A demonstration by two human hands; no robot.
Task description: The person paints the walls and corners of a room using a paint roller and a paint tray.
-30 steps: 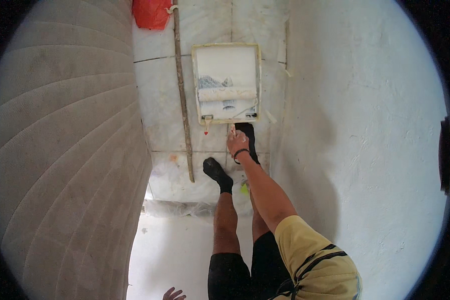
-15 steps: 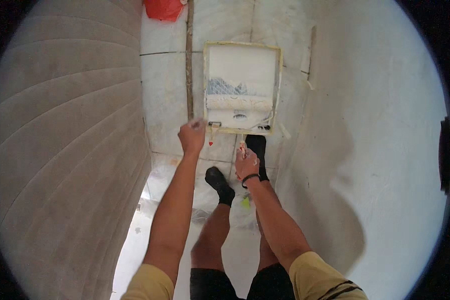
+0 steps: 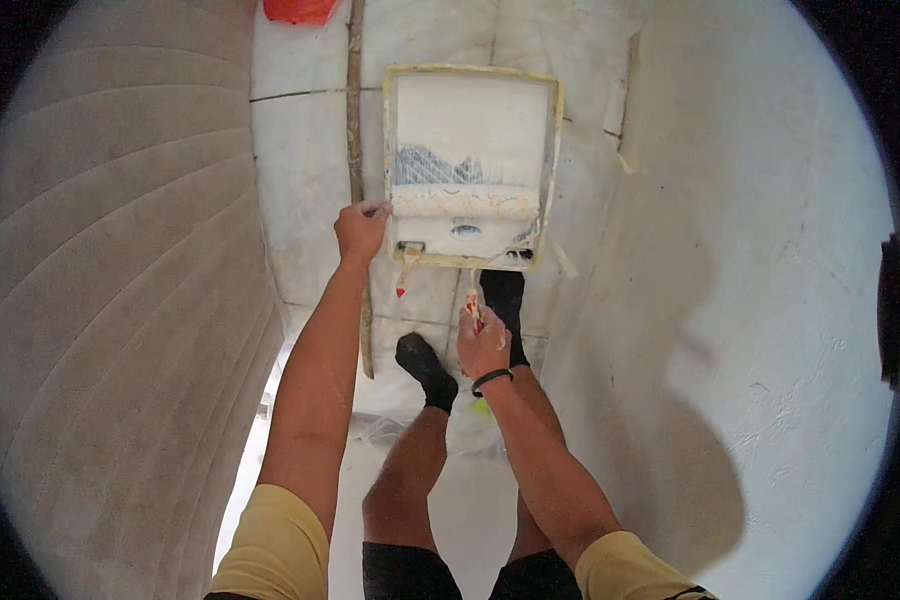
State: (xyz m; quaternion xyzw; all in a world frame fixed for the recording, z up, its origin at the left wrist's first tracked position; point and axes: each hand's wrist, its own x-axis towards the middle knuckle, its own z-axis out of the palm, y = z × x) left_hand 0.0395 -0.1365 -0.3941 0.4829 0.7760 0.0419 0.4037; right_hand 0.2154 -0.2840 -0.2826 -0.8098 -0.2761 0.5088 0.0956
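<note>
A paint tray (image 3: pixel 555 130) with a yellowish rim lies on the floor, holding white paint. Across its lower part rests a paint roller (image 3: pixel 465 202), its sleeve coated in white. My right hand (image 3: pixel 485 342) is closed around the roller's red-and-white handle, just in front of the tray. My left hand (image 3: pixel 361 233) is at the tray's left edge, its fingers closed on the rim. A small paintbrush (image 3: pixel 407 270) leans over the near left rim, its red-tipped handle pointing toward me.
A quilted grey-brown padded surface (image 3: pixel 130 250) rises on the left, and a pale wall (image 3: pixel 760 250) on the right. A long thin stick (image 3: pixel 355 100) lies left of the tray on the sheeted floor. A red object (image 3: pixel 300 10) sits at the far left. My feet stand close to the tray.
My left hand has moved up along the tray's left side to its rim. The right hand has come slightly nearer with the handle. The view has shifted a little.
</note>
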